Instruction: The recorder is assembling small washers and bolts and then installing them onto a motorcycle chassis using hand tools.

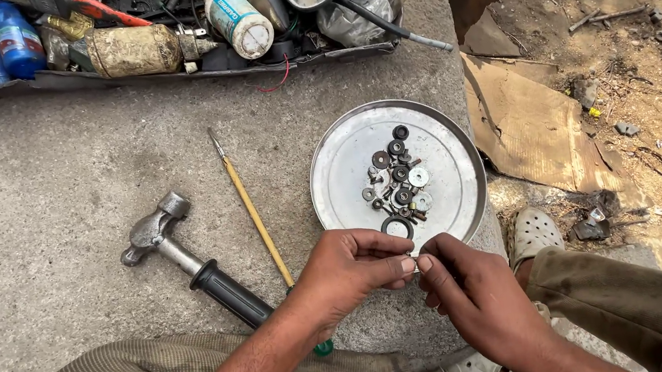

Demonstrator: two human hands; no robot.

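My left hand [353, 267] and my right hand [468, 291] meet fingertip to fingertip just below the near rim of a round metal plate [345, 168]. Between the fingertips they pinch something very small; it is too hidden to make out. On the plate lies a cluster of small parts [397, 178]: dark washers, silver washers, nuts and a black rubber ring [397, 227] right above my fingers. A ball-peen hammer [190, 260] with a black grip lies left of my left wrist. A yellow-handled screwdriver [251, 212] lies between hammer and plate, its end under my left forearm.
All this rests on a rough concrete slab [57, 184]. At the far edge sits a crate of clutter [164, 30]: blue bottles, a white bottle, a rusty can, a mirror. Right of the slab are cardboard [531, 121], dirt ground and my sandal [531, 231].
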